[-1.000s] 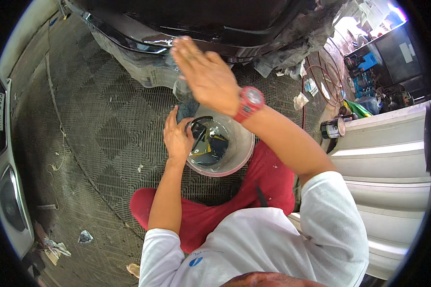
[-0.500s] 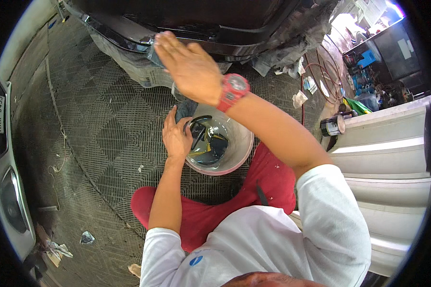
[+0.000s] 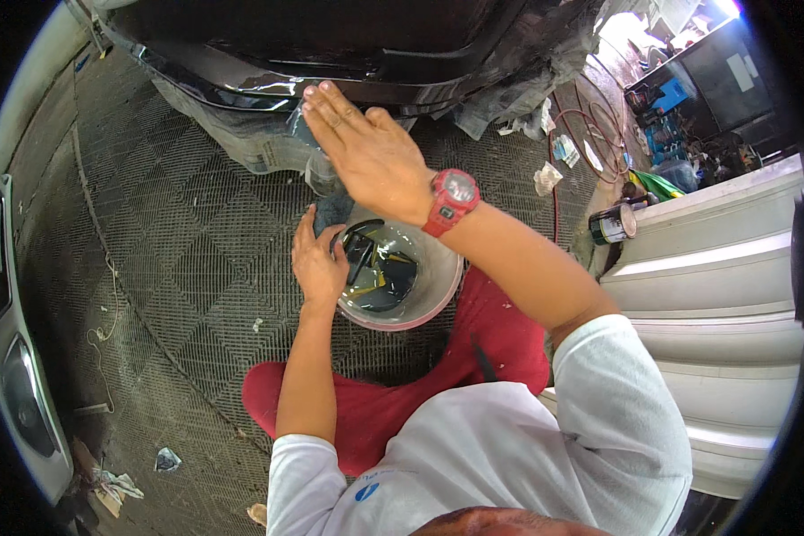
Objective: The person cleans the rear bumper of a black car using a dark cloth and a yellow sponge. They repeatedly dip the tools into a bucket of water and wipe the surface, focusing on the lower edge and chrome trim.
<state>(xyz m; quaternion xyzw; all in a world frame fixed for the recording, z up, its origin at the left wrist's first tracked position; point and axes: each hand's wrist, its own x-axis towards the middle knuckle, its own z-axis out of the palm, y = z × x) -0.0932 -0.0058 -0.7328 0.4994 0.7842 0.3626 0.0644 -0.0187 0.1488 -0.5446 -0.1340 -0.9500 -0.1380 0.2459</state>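
Note:
My right hand point(image 3: 366, 156), with a red watch on its wrist, is held flat with fingers together at the lower edge of a glossy dark car bumper point(image 3: 268, 87). Under its fingers shows a small dark bluish sheet point(image 3: 298, 127) that looks like wet sandpaper. My left hand point(image 3: 320, 268) grips a dark grey-blue cloth point(image 3: 333, 211) at the left rim of a pale bucket point(image 3: 439, 284). Inside the bucket, dark and yellowish sheets point(image 3: 386, 272) lie in water, along with a black curved strip.
Masking sheets point(image 3: 250, 143) hang below the bumper over a ribbed mat floor point(image 3: 196, 241). At left stands another car point(image 3: 29, 384). A paint can point(image 3: 613, 224), scraps of paper point(image 3: 548, 179), a red hose point(image 3: 590, 121) and a pale ridged panel point(image 3: 706, 295) are on the right.
My right hand has slid down and slightly right along the bumper edge, and the bluish sheet moved with it. My left hand keeps its hold on the cloth by the bucket.

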